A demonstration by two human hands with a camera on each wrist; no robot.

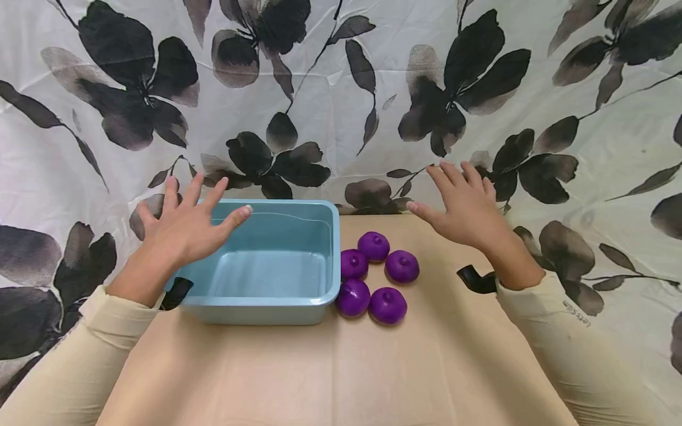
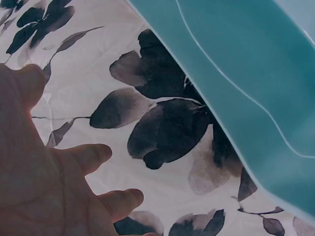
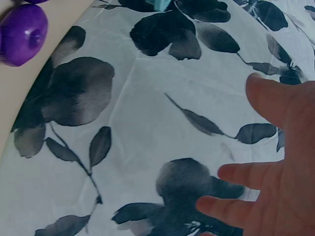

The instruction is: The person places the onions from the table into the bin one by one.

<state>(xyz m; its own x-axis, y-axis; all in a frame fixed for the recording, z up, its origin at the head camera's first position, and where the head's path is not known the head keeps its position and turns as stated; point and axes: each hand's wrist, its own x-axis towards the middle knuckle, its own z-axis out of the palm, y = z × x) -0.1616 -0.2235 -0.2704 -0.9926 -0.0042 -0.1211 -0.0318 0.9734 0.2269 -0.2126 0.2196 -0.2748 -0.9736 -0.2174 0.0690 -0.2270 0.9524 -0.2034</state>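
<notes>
In the head view my left hand (image 1: 183,228) hovers over the left side of a light blue plastic tub (image 1: 261,302), fingers spread and holding nothing. The left wrist view shows that hand (image 2: 59,172) apart from the tub's rim (image 2: 216,115). My right hand (image 1: 465,210) is raised to the right of several round purple objects (image 1: 388,306), each with a small nub on top; its fingers are spread too. In the right wrist view the hand (image 3: 275,162) is well away from one purple object (image 3: 23,34). The purple things sit grouped against the tub's right side.
A tan table (image 1: 266,378) carries the tub and the purple objects. Behind it hangs a white cloth (image 1: 330,118) with dark flower prints, which also runs down both sides. A black strap piece (image 1: 476,279) shows at the right wrist.
</notes>
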